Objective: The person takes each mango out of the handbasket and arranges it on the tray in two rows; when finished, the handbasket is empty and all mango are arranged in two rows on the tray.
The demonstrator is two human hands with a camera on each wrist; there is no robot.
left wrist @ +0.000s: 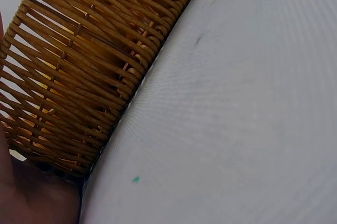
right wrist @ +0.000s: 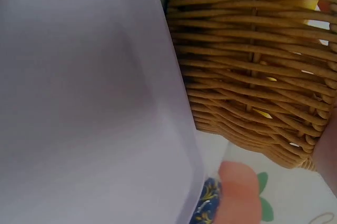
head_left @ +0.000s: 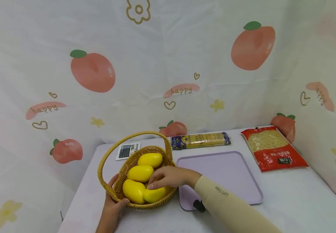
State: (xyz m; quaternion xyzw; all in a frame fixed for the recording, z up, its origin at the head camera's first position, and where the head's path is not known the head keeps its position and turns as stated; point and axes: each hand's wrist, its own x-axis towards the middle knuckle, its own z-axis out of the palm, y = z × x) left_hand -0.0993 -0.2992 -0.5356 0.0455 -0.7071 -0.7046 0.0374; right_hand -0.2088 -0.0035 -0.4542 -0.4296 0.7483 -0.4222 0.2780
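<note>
A wicker basket (head_left: 144, 205) with a tall arched handle holds several yellow mangoes (head_left: 140, 173). My left hand (head_left: 112, 207) grips the basket's near left side, thumb over the rim and fingers behind the wall. In the left wrist view, part of that hand (left wrist: 42, 192) lies against the weave. My right hand (head_left: 171, 176) is inside the basket from the right, its fingers bent and its thumb along the top of the nearest right mango (head_left: 156, 194). The other fingertips are hidden, so I cannot tell whether they pinch it. The right wrist view shows the basket's side (right wrist: 253, 66) beside a tray.
Right of the basket lies a lilac tray (head_left: 214, 168), partly under my right forearm, with a black handle-like piece (head_left: 199, 205) at its near edge. Behind are a spaghetti pack (head_left: 201, 140) and a small white-and-grey item (head_left: 128, 150). A red noodle bag (head_left: 274, 149) lies far right.
</note>
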